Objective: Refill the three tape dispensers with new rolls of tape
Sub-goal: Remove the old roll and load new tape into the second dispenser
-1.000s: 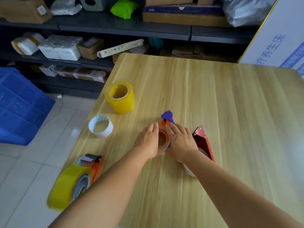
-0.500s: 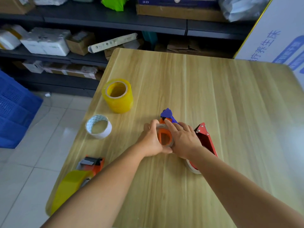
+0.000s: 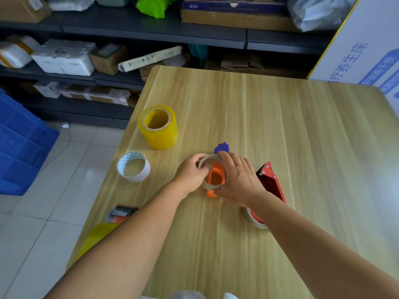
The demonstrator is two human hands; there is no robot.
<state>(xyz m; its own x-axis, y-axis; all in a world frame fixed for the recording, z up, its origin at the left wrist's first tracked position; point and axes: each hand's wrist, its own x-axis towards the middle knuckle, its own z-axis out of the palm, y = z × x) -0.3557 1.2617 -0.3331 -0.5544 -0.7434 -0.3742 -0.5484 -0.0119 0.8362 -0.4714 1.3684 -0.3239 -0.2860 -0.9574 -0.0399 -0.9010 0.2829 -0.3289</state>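
Near the table's (image 3: 280, 126) middle, both hands pinch a nearly spent clear tape ring (image 3: 212, 171): the left hand (image 3: 191, 174) curls on its left rim, the right hand (image 3: 238, 180) on its right. It rings the orange dispenser (image 3: 213, 182), whose long axis runs away from the person, purple tip (image 3: 222, 147) farthest. The palms hide the dispenser's sides.

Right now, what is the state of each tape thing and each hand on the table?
Orange dispenser: flat on table, spent core around its hub.
Core: tilted, both hands gripping it.
Left hand: pinches core.
Right hand: fingers curled on core.
Red dispenser: lying beside right hand, untouched.
Loaded dispenser: yellow roll fitted.
Yellow rolls: stacked, unused.
White core: empty, set aside.
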